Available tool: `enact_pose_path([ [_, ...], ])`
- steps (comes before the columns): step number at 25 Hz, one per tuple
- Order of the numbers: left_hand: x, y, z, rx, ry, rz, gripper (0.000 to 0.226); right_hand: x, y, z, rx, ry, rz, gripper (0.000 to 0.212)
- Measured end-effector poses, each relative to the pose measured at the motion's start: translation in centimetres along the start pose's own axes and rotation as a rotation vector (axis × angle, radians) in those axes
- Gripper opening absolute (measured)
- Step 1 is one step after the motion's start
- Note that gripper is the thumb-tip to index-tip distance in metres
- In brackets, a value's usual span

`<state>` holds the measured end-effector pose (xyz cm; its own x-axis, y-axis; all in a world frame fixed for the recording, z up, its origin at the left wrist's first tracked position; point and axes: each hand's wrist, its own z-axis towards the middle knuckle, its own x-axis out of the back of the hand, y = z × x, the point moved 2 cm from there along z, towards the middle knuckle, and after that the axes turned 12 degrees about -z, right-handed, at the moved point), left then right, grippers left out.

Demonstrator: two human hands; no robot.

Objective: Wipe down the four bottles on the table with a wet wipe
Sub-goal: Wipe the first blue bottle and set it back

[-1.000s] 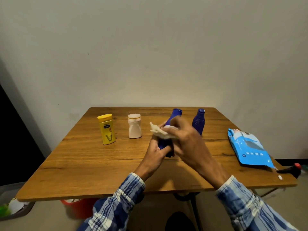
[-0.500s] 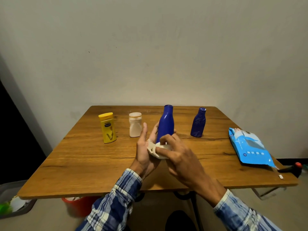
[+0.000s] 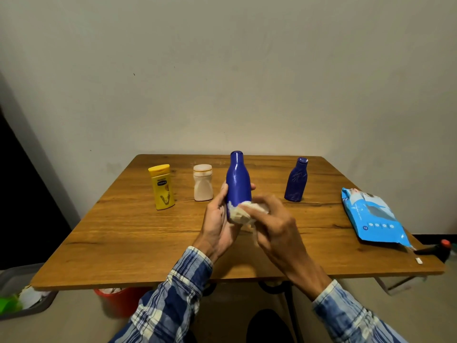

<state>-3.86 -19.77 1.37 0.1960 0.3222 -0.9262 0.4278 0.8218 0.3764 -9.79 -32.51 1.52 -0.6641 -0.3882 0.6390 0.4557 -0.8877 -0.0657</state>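
Observation:
My left hand (image 3: pixel 217 224) grips a tall blue bottle (image 3: pixel 238 183) upright above the middle of the wooden table (image 3: pixel 128 233). My right hand (image 3: pixel 277 224) presses a crumpled white wet wipe (image 3: pixel 243 214) against the bottle's lower part, hiding its base. A yellow bottle (image 3: pixel 162 186) and a small beige bottle (image 3: pixel 203 182) stand on the table to the left. A smaller blue bottle (image 3: pixel 296 180) stands to the right.
A blue pack of wet wipes (image 3: pixel 373 220) lies near the table's right edge. A dark tool with a red tip (image 3: pixel 437 248) is beyond that corner. Under the table are a red bucket (image 3: pixel 118 300) and, at the left, a grey bin (image 3: pixel 22 298).
The tall blue bottle went from tilted to upright in my left hand. My right hand brought the wipe from the bottle's top down to its lower part.

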Motion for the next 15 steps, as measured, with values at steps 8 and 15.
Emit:
enact_pose_path([
  [8, -0.4, 0.0, -0.3, 0.001, 0.002, 0.003, 0.063, -0.9, -1.2, -1.3, 0.184, 0.07, -0.19, 0.035],
  [15, 0.0, -0.9, 0.0, -0.025, -0.013, -0.029, 0.066, -0.8, -3.0, -0.5, 0.124, 0.142, -0.188, 0.03],
])
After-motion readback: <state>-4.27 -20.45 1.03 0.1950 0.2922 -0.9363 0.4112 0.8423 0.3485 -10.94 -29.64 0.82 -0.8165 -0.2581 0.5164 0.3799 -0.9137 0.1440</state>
